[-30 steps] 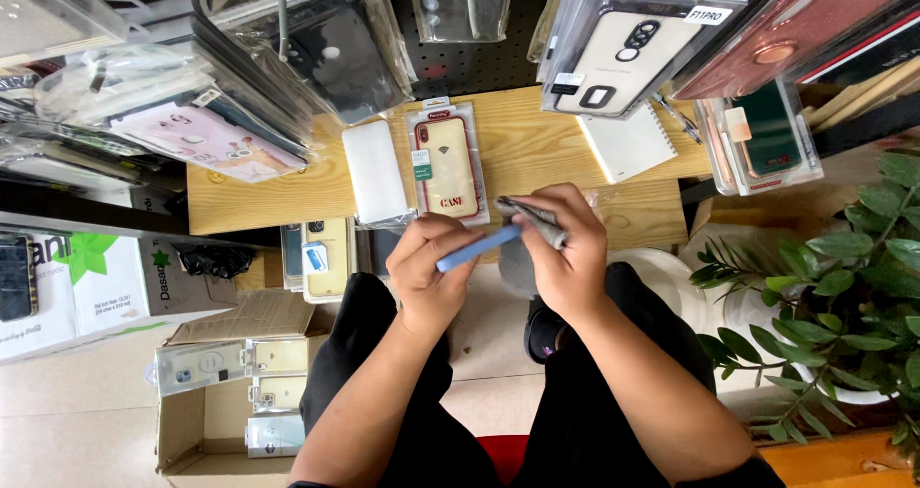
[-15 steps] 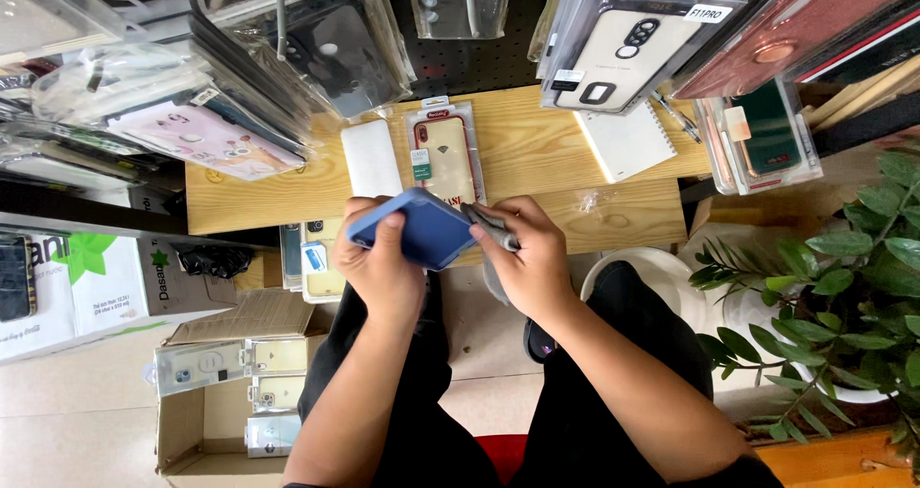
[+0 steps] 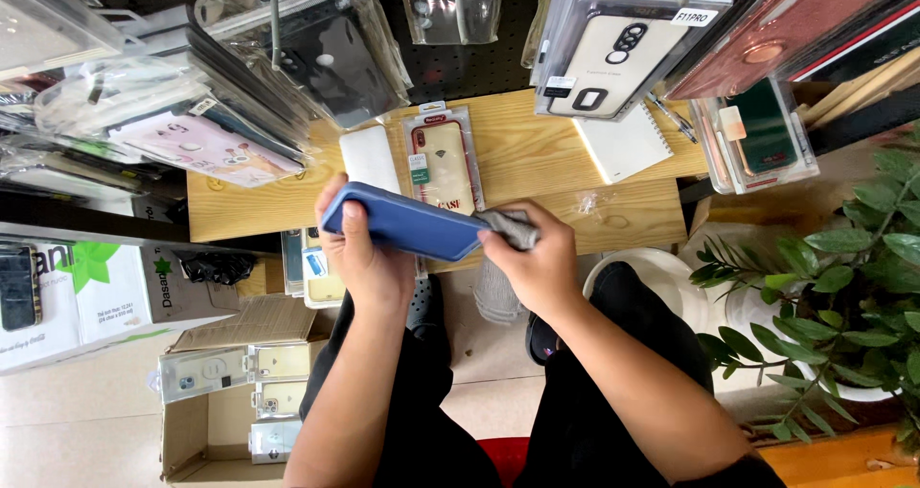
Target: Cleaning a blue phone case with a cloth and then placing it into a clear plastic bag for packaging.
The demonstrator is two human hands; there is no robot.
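Head cam, steep top-down, close-up.

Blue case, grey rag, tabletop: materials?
Blue phone case, held in the left hand: likely silicone or soft plastic; matte, even colour, no glare. Grey cloth under the right hand: soft fabric, crumpled, perhaps microfibre. Table: light wood or wood-look laminate; grain lines show, satin finish.

Bright, even daylight fills the view, glare flashing off the clear plastic packages [image 3: 316, 47] hanging up top, soft shadows pooling under the wooden table [image 3: 537, 162], straight lines bowing at the wide-angle edges, and everything sharp except slightly soft corners.
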